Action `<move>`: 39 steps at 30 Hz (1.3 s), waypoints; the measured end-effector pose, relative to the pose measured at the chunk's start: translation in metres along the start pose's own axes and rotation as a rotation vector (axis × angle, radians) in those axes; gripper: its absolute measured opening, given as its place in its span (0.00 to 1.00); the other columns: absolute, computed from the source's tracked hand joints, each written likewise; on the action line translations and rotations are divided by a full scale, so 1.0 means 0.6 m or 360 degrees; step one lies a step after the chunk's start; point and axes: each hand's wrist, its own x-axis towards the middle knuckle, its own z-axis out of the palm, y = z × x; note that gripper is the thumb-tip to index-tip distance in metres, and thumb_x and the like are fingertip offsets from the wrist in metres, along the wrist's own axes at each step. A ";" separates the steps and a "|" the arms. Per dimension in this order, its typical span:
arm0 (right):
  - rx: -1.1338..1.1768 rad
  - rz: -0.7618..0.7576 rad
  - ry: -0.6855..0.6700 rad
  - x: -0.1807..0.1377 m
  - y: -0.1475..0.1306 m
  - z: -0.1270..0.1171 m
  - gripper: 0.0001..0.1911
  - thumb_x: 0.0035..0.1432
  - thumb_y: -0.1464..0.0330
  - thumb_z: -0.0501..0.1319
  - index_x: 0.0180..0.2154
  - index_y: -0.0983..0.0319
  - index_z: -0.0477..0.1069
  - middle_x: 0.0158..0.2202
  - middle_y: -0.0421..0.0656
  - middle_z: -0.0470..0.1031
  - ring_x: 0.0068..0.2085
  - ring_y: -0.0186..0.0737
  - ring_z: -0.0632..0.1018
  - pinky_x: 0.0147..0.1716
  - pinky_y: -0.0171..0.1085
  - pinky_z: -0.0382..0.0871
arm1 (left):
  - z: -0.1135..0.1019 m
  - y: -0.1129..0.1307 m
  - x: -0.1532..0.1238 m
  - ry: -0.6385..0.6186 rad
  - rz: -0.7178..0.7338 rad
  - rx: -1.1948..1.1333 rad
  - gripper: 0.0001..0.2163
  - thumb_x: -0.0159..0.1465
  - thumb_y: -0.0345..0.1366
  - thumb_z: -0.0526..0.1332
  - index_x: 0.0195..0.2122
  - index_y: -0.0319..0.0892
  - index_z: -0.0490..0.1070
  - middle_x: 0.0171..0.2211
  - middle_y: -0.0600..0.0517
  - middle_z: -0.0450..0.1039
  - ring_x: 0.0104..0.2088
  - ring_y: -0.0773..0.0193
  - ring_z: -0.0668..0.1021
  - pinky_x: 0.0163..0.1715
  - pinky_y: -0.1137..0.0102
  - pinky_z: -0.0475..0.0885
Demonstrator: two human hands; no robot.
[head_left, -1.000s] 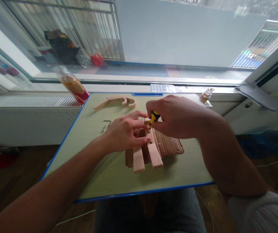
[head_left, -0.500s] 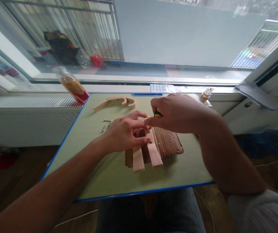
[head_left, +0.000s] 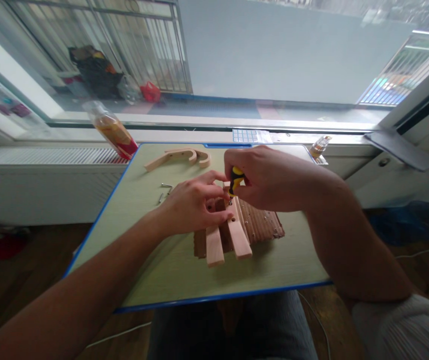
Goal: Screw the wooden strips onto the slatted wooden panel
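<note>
A wooden assembly of a ribbed brown panel with two pale slats across it lies on a green, blue-edged table. My left hand presses down on the slats, its fingers curled over them. My right hand is closed round a short yellow-and-black screwdriver, whose tip stands on the right slat just beside my left fingertips.
Curved wooden pieces lie at the table's far side. A few loose screws rest to the left of my hands. A tilted bottle stands by the far left corner, a small bottle by the far right. The window sill runs behind.
My right hand has turned on the screwdriver: the handle was mostly hidden half a second ago and now shows again. My left hand and the assembly have stayed put.
</note>
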 end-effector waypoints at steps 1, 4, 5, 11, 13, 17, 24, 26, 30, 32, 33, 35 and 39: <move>-0.0021 0.0011 -0.0003 -0.001 -0.001 0.000 0.11 0.56 0.73 0.62 0.43 0.62 0.74 0.34 0.45 0.77 0.31 0.37 0.67 0.31 0.39 0.54 | 0.000 -0.001 0.000 -0.0007 0.0008 -0.0003 0.09 0.63 0.44 0.75 0.39 0.47 0.85 0.60 0.48 0.78 0.41 0.60 0.82 0.37 0.64 0.76; -0.0088 0.0090 0.0010 0.000 -0.005 0.000 0.08 0.58 0.70 0.63 0.41 0.62 0.75 0.32 0.45 0.76 0.30 0.38 0.66 0.30 0.40 0.53 | -0.001 -0.001 0.000 -0.0015 0.0025 -0.0024 0.09 0.65 0.46 0.75 0.41 0.48 0.85 0.64 0.49 0.76 0.45 0.57 0.83 0.44 0.61 0.78; -0.0098 0.0115 0.0018 0.001 -0.006 0.000 0.08 0.60 0.69 0.63 0.41 0.63 0.75 0.31 0.46 0.76 0.29 0.38 0.65 0.30 0.40 0.52 | -0.001 -0.001 0.000 -0.0015 0.0022 -0.0028 0.09 0.65 0.46 0.74 0.41 0.48 0.85 0.65 0.49 0.76 0.46 0.57 0.83 0.45 0.61 0.78; -0.0144 0.0271 0.0056 0.009 -0.012 0.005 0.14 0.65 0.60 0.61 0.41 0.63 0.78 0.30 0.49 0.77 0.29 0.40 0.68 0.31 0.42 0.52 | -0.003 0.002 0.001 -0.0027 0.0028 -0.0044 0.09 0.64 0.44 0.75 0.42 0.48 0.86 0.64 0.48 0.77 0.46 0.56 0.82 0.44 0.60 0.78; -0.0178 0.0320 0.0060 0.009 -0.013 0.006 0.16 0.66 0.58 0.60 0.41 0.63 0.79 0.31 0.50 0.78 0.31 0.42 0.70 0.32 0.42 0.53 | -0.004 0.003 0.001 -0.0023 0.0026 -0.0058 0.08 0.64 0.44 0.75 0.42 0.48 0.86 0.64 0.48 0.76 0.47 0.55 0.83 0.47 0.59 0.79; -0.0167 0.0327 0.0000 0.007 -0.008 0.002 0.19 0.69 0.55 0.58 0.44 0.63 0.78 0.33 0.52 0.79 0.32 0.43 0.72 0.33 0.43 0.53 | -0.003 0.000 0.001 -0.0018 0.0011 -0.0045 0.09 0.64 0.46 0.75 0.41 0.48 0.86 0.65 0.48 0.76 0.48 0.54 0.83 0.48 0.58 0.79; 0.0107 0.0034 -0.0138 0.001 0.004 -0.012 0.10 0.67 0.66 0.59 0.45 0.64 0.74 0.37 0.49 0.79 0.32 0.39 0.70 0.33 0.40 0.58 | 0.001 -0.004 0.000 -0.0011 0.0006 -0.0056 0.11 0.64 0.47 0.74 0.43 0.49 0.86 0.65 0.48 0.76 0.45 0.56 0.83 0.47 0.58 0.80; 0.0119 0.0049 -0.0136 0.000 0.004 -0.013 0.09 0.65 0.68 0.61 0.44 0.64 0.75 0.37 0.48 0.79 0.32 0.39 0.70 0.33 0.40 0.58 | 0.001 -0.004 0.000 -0.0015 0.0000 -0.0052 0.11 0.64 0.47 0.74 0.43 0.49 0.86 0.65 0.48 0.76 0.45 0.56 0.83 0.47 0.57 0.80; 0.0055 0.0110 -0.0058 -0.002 0.007 -0.015 0.11 0.63 0.69 0.62 0.46 0.60 0.77 0.35 0.44 0.79 0.33 0.40 0.71 0.34 0.40 0.57 | 0.001 -0.003 0.000 0.0002 0.0009 -0.0046 0.10 0.64 0.46 0.75 0.43 0.49 0.86 0.65 0.48 0.76 0.48 0.54 0.84 0.50 0.56 0.80; 0.0029 0.0148 -0.0021 -0.002 0.012 -0.016 0.12 0.61 0.69 0.63 0.47 0.59 0.78 0.35 0.43 0.80 0.33 0.40 0.72 0.35 0.40 0.56 | 0.001 -0.003 0.000 0.0020 0.0009 -0.0045 0.11 0.63 0.47 0.75 0.43 0.49 0.87 0.65 0.47 0.76 0.49 0.53 0.85 0.49 0.56 0.80; 0.0016 0.0158 -0.0017 -0.001 0.014 -0.016 0.12 0.61 0.68 0.63 0.46 0.59 0.79 0.35 0.43 0.80 0.33 0.40 0.72 0.35 0.40 0.56 | 0.002 -0.004 -0.001 0.0026 0.0010 -0.0045 0.11 0.63 0.47 0.76 0.43 0.49 0.87 0.65 0.47 0.77 0.49 0.52 0.85 0.49 0.56 0.81; -0.0013 0.0157 -0.0025 0.001 0.018 -0.015 0.09 0.61 0.67 0.63 0.43 0.59 0.80 0.34 0.42 0.80 0.33 0.40 0.72 0.36 0.40 0.56 | 0.002 -0.004 -0.001 0.0031 0.0011 -0.0051 0.11 0.63 0.46 0.76 0.43 0.49 0.87 0.65 0.47 0.77 0.50 0.52 0.85 0.50 0.56 0.81; -0.0063 0.0180 0.0007 0.006 0.017 -0.013 0.09 0.63 0.64 0.64 0.40 0.60 0.81 0.31 0.42 0.78 0.32 0.39 0.71 0.35 0.40 0.56 | 0.002 -0.005 -0.001 0.0012 0.0006 -0.0079 0.11 0.63 0.46 0.76 0.44 0.49 0.87 0.66 0.47 0.76 0.50 0.52 0.84 0.50 0.56 0.81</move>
